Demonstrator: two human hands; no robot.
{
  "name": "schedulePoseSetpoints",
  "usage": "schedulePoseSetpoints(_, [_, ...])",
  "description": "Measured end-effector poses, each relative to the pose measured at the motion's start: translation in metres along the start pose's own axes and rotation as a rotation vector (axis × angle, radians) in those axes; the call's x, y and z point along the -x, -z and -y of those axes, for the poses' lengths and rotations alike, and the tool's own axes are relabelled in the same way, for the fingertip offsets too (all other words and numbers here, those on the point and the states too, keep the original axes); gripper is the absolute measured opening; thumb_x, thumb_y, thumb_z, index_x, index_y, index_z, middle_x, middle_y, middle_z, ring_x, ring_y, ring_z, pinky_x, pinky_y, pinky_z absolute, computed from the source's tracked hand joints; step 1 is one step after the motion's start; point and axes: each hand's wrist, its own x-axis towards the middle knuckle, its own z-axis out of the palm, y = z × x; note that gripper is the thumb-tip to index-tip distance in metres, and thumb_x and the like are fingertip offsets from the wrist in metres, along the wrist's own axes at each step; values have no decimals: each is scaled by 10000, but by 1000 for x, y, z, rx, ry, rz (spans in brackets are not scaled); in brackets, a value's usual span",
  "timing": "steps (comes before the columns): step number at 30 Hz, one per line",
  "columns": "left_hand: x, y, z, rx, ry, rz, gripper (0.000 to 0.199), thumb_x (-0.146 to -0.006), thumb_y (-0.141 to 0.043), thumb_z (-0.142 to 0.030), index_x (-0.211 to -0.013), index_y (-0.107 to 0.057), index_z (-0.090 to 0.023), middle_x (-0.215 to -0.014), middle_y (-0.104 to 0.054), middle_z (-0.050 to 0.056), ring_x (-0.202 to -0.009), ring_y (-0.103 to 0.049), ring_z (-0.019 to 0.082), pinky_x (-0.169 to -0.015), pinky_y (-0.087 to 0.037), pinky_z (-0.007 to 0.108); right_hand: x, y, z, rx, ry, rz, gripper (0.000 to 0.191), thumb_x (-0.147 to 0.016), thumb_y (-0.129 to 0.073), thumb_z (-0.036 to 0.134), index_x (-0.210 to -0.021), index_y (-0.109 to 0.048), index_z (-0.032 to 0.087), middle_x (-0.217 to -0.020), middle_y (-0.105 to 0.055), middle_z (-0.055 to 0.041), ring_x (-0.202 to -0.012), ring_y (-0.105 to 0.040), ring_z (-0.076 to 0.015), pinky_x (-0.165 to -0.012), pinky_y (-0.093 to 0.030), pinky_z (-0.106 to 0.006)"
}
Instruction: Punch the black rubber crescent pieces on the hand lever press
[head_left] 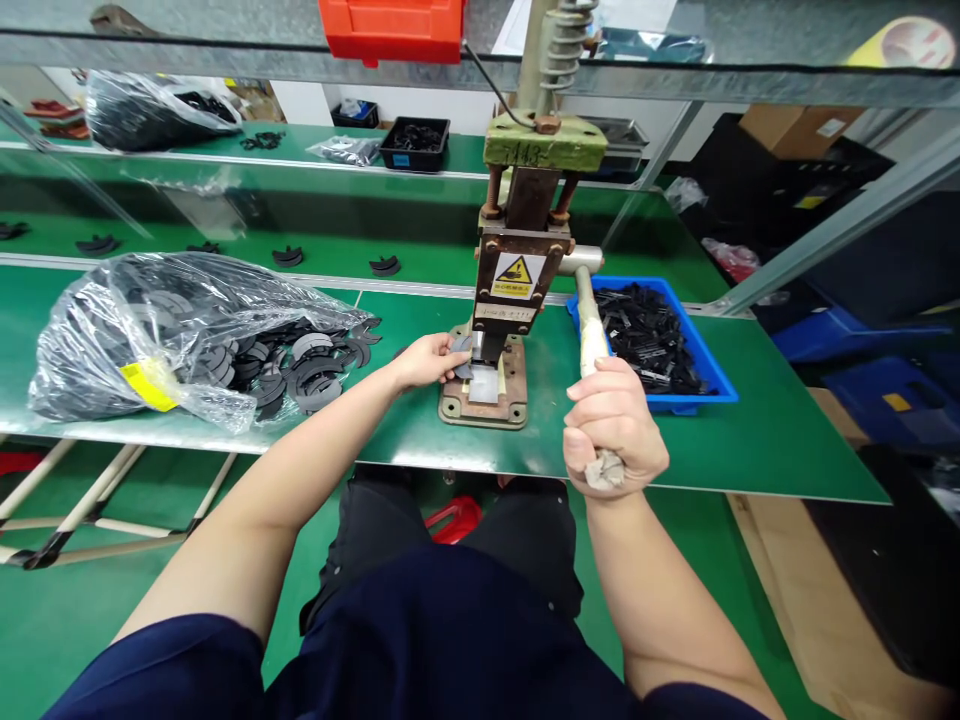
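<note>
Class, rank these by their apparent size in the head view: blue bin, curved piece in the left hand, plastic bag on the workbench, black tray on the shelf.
1. Plastic bag
2. Blue bin
3. Black tray
4. Curved piece, partly covered by fingers

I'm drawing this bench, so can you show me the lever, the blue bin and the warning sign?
Lever [592,322]: head view, on its shaft.
Blue bin [705,400]: head view, on its near wall.
Warning sign [514,272]: head view, on its triangle.
</note>
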Motion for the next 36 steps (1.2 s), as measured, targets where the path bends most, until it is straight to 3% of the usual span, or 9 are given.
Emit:
schedulePoseSetpoints(6, [-14,-9,-16,6,78,190,377,-957,-798,-437,-1108,-576,-173,-675,-684,-10,-486,-645,116,-482,-508,214,-1,0,-4,-88,61,-9,260,-908,-691,267,-700,-543,221,-738,-646,72,-857,-722,-125,-1078,-580,-521])
schedulePoseSetpoints(9, [-18,-10,-22,-21,107,225,365,-960,-798,-414,-1124,-574,-178,-705,-697,-3,-508,-683,128,-495,-535,214,-1,0,-4,-104,57,-2,247,-899,-703,249,-700,-557,221,-733,-655,68,-870,-719,-130,-1080,-574,-517])
schedulePoseSetpoints(16, [-24,-8,-27,-73,141,230,328,-906,-845,-262,-1082,-585,-166,-664,-663,-16,-493,-660,129,-490,-527,219,-1,-1,-4,-149,46,-30,237,-875,-722,232,-693,-572,211,-740,-661,62,-880,-719,-138,-1063,-555,-520])
schedulePoseSetpoints(24, [-36,-10,-29,-109,234,238,295,-864,-849,-177,-1007,-592,-202,-564,-557,-63,-392,-520,88,-395,-403,180,1,-4,-2,-125,30,-72,241,-901,-698,272,-704,-566,229,-731,-655,75,-851,-726,-140,-1049,-575,-528])
schedulePoseSetpoints(30, [-21,-17,-24,-4,273,154,261,-953,-789,-313,-985,-560,-193,-551,-585,-37,-421,-575,100,-449,-472,180,1,0,-5,-105,35,-21,229,-898,-705,275,-712,-579,231,-738,-666,71,-864,-725,-141,-1056,-581,-533])
schedulePoseSetpoints(33, [-12,-23,-21,-58,259,96,250,-1013,-708,-395,-999,-581,-181,-540,-600,-15,-422,-588,114,-444,-474,186,0,0,-5,-102,49,-19,252,-908,-703,293,-707,-564,233,-737,-658,76,-862,-724,-135,-1054,-585,-536])
schedulePoseSetpoints(36, [-9,-25,-23,-119,264,84,218,-1018,-700,-373,-1020,-613,-173,-535,-589,-22,-421,-569,105,-432,-448,173,0,-1,-4,-99,47,-35,259,-908,-703,286,-702,-557,228,-730,-655,80,-857,-721,-128,-1044,-588,-529])
